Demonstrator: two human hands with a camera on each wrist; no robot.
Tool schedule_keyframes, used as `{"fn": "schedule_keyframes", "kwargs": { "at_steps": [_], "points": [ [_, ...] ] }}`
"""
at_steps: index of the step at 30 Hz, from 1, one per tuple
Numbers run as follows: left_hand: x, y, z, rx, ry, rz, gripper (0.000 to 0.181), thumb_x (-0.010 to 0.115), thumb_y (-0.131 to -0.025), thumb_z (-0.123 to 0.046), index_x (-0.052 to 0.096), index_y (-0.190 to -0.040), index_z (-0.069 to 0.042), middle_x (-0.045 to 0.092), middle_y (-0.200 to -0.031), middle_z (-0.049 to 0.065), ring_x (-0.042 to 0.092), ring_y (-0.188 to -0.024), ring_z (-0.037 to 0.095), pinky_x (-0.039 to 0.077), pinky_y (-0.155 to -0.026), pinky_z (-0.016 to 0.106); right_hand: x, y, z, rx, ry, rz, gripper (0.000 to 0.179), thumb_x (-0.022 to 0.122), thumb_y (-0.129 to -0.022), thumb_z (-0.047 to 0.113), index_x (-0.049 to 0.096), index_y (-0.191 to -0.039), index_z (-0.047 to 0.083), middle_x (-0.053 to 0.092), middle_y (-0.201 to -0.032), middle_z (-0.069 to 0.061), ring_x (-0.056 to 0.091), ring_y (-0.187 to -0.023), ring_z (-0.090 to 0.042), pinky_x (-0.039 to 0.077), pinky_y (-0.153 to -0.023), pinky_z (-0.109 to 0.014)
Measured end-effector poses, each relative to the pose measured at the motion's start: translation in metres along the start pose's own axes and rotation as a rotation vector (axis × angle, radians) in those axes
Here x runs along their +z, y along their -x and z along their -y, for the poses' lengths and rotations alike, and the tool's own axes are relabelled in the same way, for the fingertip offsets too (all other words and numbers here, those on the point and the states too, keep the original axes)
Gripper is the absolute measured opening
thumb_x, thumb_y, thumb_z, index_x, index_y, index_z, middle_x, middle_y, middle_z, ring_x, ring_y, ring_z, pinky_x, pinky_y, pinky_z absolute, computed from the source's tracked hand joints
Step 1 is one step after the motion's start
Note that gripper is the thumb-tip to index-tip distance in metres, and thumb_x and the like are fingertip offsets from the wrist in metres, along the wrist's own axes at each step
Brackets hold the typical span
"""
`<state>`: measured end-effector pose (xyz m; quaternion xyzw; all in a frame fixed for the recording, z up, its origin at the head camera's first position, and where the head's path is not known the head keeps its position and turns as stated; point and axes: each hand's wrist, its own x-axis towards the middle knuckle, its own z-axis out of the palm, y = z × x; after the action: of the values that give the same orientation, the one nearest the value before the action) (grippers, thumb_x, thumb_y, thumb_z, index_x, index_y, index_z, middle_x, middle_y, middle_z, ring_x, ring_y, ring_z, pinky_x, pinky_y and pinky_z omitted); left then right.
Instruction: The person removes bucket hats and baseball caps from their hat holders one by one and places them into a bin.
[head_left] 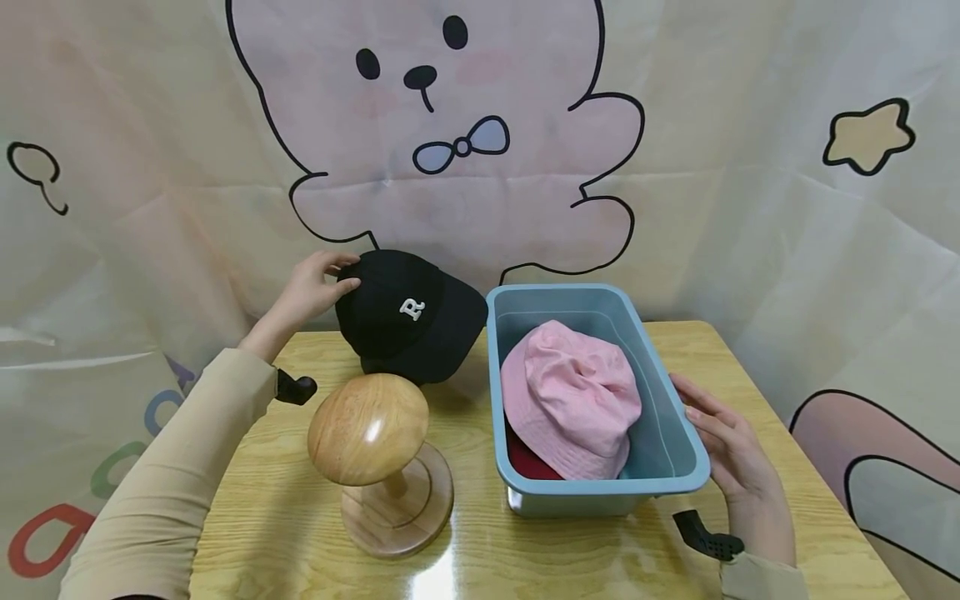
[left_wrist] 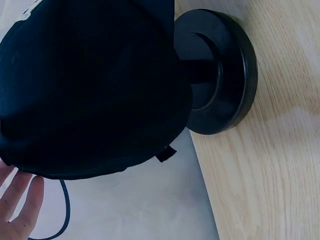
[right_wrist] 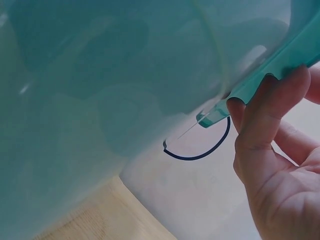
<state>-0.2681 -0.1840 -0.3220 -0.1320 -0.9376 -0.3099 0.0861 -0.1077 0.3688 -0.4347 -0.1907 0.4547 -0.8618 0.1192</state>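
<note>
A black baseball cap [head_left: 390, 304] with a white letter R sits over a dark round-based stand [left_wrist: 220, 72] at the back of the table. My left hand [head_left: 318, 283] touches the cap's left side with thumb and fingertips. From the left wrist, its fingers [left_wrist: 32, 200] look straight, tips at the cap's edge. My right hand [head_left: 735, 446] holds the right rim of a blue-grey plastic bin [head_left: 596, 486], its fingers bent at the rim in the right wrist view. Inside the bin, a pink bucket hat [head_left: 573, 392] lies over something dark red [head_left: 528, 457].
A bare wooden hat stand [head_left: 371, 429] with a domed top stands in front of the cap. Everything rests on a wood-grain table [head_left: 300, 533]. Behind hangs a curtain [head_left: 720, 208] printed with a cartoon bear.
</note>
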Motion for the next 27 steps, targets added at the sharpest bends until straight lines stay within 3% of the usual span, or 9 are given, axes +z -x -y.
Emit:
{"fn": "schedule_keyframes", "kwargs": {
  "at_steps": [13, 20, 27],
  "points": [
    [0.001, -0.001, -0.005, -0.015, -0.02, -0.056, 0.03, 0.058, -0.094, -0.006, 0.058, -0.124, -0.003, 0.057, -0.12, 0.026, 0.056, -0.107, 0.041, 0.046, -0.09, 0.054, -0.001, -0.001, 0.0, 0.0, 0.043, -0.037, 0.05, 0.025, -0.1, -0.007, 0.048, -0.141, 0.009, 0.059, -0.134, 0.001, 0.064, -0.115, -0.017, 0.054, -0.091, -0.03],
    [-0.001, -0.002, -0.011, -0.031, -0.019, -0.068, 0.029, 0.059, -0.093, -0.006, 0.059, -0.122, -0.005, 0.058, -0.119, 0.025, 0.056, -0.106, 0.039, 0.046, -0.092, 0.054, -0.001, -0.001, 0.0, -0.003, 0.043, -0.03, 0.05, 0.024, -0.1, -0.007, 0.046, -0.143, 0.009, 0.058, -0.134, 0.0, 0.064, -0.115, -0.017, 0.053, -0.092, -0.029],
    [-0.001, -0.008, -0.027, 0.081, -0.086, -0.069, 0.027, 0.063, -0.09, -0.004, 0.064, -0.117, -0.004, 0.062, -0.111, 0.022, 0.058, -0.1, 0.036, 0.046, -0.092, 0.052, 0.001, -0.001, -0.001, 0.002, 0.027, -0.042, 0.05, 0.024, -0.1, -0.007, 0.048, -0.142, 0.01, 0.059, -0.134, 0.001, 0.064, -0.115, -0.017, 0.053, -0.092, -0.029]
  ]
}}
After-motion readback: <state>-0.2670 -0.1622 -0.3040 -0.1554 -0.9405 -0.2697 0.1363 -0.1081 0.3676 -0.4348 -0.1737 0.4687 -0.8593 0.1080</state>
